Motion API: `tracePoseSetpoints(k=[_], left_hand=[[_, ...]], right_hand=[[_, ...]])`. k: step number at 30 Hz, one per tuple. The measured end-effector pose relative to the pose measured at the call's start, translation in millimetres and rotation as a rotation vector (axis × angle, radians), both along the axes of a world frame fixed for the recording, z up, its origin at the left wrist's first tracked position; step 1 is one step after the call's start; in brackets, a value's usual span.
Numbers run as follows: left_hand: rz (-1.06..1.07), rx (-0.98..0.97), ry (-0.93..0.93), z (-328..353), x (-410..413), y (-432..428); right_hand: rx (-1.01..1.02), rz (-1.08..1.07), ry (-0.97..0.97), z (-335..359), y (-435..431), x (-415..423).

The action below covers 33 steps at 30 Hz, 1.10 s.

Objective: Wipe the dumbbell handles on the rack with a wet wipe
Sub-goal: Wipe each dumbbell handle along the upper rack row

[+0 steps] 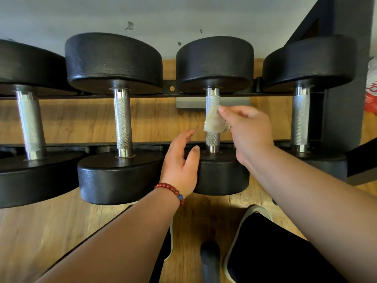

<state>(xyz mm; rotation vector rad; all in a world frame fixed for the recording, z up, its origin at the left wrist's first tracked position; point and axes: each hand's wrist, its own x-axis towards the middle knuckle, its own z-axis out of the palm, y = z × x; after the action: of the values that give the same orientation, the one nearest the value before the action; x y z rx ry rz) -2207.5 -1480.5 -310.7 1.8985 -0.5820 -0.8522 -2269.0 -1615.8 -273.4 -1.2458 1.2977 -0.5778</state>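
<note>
Handle (212, 99) runs near-to-far; right hand (248, 129) pinches wipe (214, 123) against it; left hand (179, 166) fingers relaxed.

A pale grey wall (61, 15) is running across the top, carrying a few dark scuff marks (129, 25). Below it a floor (51, 231) of warm brown wooden planks is stretching toward the camera, its grain showing plainly. Soft, even light is falling over both. At the right edge a red and white bag (371, 94) is lying, partly cut off.
</note>
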Motion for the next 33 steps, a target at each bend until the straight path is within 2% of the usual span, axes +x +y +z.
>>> tracePoseSetpoints(k=[3,8,12,18,25,30,33], left_hand=[[-0.002,0.002,-0.007,-0.1,-0.3,0.2],[-0.005,0.001,-0.009,0.4,-0.1,0.3],[-0.008,0.007,-0.011,0.3,0.0,0.3],[-0.007,0.004,-0.004,-0.5,0.4,1.1],[-0.007,0.006,0.002,-1.3,0.1,1.4],[-0.003,0.008,0.006,-0.2,1.3,0.7],[-0.006,0.012,0.005,0.3,0.8,0.9]], right_hand=[[-0.088,0.063,0.081,-1.7,-1.1,5.9],[0.017,0.115,0.124,-4.5,-4.1,8.7],[0.115,0.164,0.114,-6.2,-3.8,10.2],[0.076,0.082,0.037,2.1,-19.0,26.1],[0.177,0.214,0.084,-2.7,-11.1,7.3],[0.224,0.070,-0.049,2.7,-35.8,32.1],[0.249,0.139,0.019,-3.6,-28.5,20.3]])
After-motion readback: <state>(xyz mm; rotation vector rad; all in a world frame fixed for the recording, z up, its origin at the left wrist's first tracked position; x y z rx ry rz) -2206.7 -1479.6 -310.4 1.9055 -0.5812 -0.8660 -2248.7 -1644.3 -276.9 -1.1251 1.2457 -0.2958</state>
